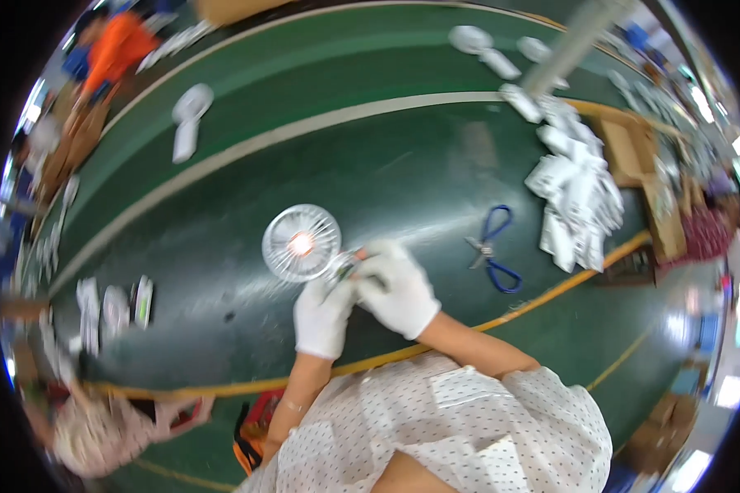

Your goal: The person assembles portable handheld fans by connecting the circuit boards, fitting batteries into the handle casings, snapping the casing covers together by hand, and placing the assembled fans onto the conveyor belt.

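Note:
A small handheld fan [281, 256] with a round, clear-ribbed cage and an orange centre is in front of me over the green table. My left hand [321, 319], in a white glove, is closed around the fan just below its cage. My right hand [400, 289], gloved too, has its fingers pinched at the fan's handle end, close against the left fingers. Small details between the fingertips are blurred and partly hidden. To the right, scissors [488, 250] with blue handles lie on the table, apart from both hands.
A heap of white plastic parts [575, 193] lies at the right, beside an open cardboard box [629, 148]. White fans [191, 119] rest on the far green belt [304, 86]. Several white parts [117, 308] lie at left. A grey post [575, 49] rises far right. Other people sit nearby.

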Tool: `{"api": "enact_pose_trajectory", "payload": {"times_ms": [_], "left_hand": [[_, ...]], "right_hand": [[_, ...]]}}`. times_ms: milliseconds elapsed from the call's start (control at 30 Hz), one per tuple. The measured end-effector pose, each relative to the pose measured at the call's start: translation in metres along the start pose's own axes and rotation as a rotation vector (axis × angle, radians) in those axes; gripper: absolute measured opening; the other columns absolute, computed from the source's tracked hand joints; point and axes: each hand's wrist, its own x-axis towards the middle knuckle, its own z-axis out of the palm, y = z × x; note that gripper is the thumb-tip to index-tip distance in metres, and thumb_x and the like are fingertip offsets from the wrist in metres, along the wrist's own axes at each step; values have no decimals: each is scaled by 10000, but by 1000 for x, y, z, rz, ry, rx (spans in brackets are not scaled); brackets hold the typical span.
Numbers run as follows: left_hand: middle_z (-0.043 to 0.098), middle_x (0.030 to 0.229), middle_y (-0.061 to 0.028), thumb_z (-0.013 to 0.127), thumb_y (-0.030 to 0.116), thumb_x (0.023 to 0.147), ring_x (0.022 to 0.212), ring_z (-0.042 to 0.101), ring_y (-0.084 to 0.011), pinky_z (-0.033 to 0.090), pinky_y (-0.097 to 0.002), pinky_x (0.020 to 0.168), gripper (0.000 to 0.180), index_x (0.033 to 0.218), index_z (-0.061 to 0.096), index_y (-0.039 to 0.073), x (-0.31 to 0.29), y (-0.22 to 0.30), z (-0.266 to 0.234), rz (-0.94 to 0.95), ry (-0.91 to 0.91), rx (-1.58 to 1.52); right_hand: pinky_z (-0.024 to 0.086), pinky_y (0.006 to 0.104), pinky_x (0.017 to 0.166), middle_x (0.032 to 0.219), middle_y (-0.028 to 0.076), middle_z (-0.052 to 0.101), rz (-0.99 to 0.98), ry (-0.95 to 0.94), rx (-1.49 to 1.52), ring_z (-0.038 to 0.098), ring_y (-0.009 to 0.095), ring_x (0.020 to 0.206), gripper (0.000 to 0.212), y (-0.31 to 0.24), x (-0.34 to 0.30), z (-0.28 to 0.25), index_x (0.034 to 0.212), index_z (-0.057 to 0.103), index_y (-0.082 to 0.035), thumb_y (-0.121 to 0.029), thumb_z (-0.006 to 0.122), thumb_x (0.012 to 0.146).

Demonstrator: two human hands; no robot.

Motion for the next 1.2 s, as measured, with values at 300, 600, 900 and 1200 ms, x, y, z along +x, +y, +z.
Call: {"api": "enact_pose_trajectory", "payload": {"times_ms": [300, 600, 900, 1200], "left_hand": [[548, 1330, -242, 480, -27, 925, 1226, 577, -343, 454, -444, 1070, 488, 1399, 388, -93, -8, -3, -2, 74, 20, -252], [561, 1311, -261, 515, 4, 932, 1210, 592, -381, 467, -465, 1063, 471, 1381, 413, -94, -10, -3, -8, 24, -17, -260], [621, 1266, -179, 497, -10, 955, 1167, 637, -276, 543, -357, 952, 351, 1300, 495, -73, -13, 5, -9, 22, -10, -139], [623, 1244, -202, 519, -8, 960, 1153, 642, -307, 553, -403, 961, 357, 1308, 483, -84, -12, 1, -21, 37, 138, -286]], "right_hand": [[491, 434, 933, 1090, 148, 668, -153, 349, -688, 617, 359, 1036, 255, 32, 14, -142, 1026, 683, -53, 19, 596, 797], [480, 422, 992, 1228, 70, 643, 4, -246, -1154, 563, 297, 1216, 468, 100, 86, -287, 1130, 685, -129, -72, 747, 670], [522, 427, 853, 1065, 130, 690, -331, 95, -1182, 658, 302, 996, 267, 121, 129, -211, 1099, 650, -67, -58, 548, 852], [490, 393, 845, 1147, 94, 661, -508, -87, -952, 630, 280, 1024, 375, 72, 97, -90, 1185, 634, -78, -68, 614, 811]]}}
